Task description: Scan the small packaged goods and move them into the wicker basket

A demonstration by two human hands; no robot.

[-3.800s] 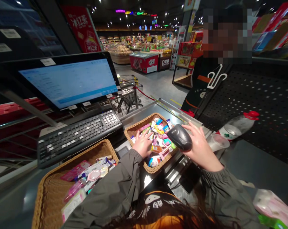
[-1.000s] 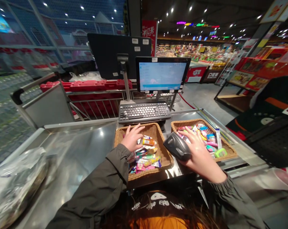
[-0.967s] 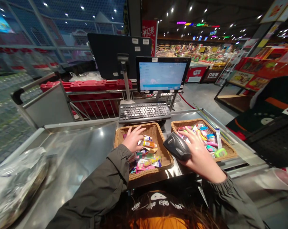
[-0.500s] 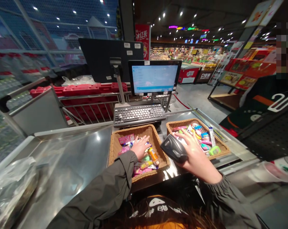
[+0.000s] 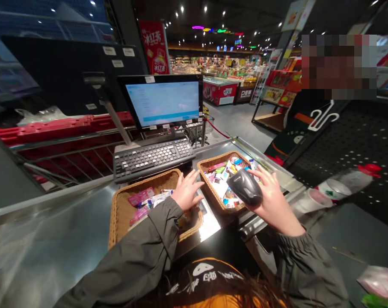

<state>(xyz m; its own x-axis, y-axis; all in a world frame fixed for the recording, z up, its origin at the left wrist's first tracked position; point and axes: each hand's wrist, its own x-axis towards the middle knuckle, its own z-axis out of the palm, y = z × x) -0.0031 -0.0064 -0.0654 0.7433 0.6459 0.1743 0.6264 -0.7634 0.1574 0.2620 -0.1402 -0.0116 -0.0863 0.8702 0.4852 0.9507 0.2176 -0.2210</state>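
My right hand [image 5: 272, 196] is shut around a black handheld barcode scanner [image 5: 245, 186], which it holds over the near edge of a wicker basket [image 5: 214, 161] filled with small bright packets [image 5: 221, 179]. My left hand [image 5: 188, 191] is open, fingers spread, and holds nothing. It sits over the inner corner of a second wicker basket [image 5: 145, 185], close to its small pink packets [image 5: 140, 196]. My dark green sleeve hides the near part of that basket.
A keyboard [image 5: 152, 159] and a lit monitor [image 5: 163, 102] stand just beyond the baskets on a steel counter [image 5: 49, 231]. To the right lie a bottle with a red cap [image 5: 344, 184] and a plastic cup [image 5: 311, 201]. A co-worker in a black apron [image 5: 301, 124] stands beyond.
The whole view has swung, so the counter and baskets sit further left. My left hand has moved toward the inner corner of its basket. My right hand still grips the scanner.
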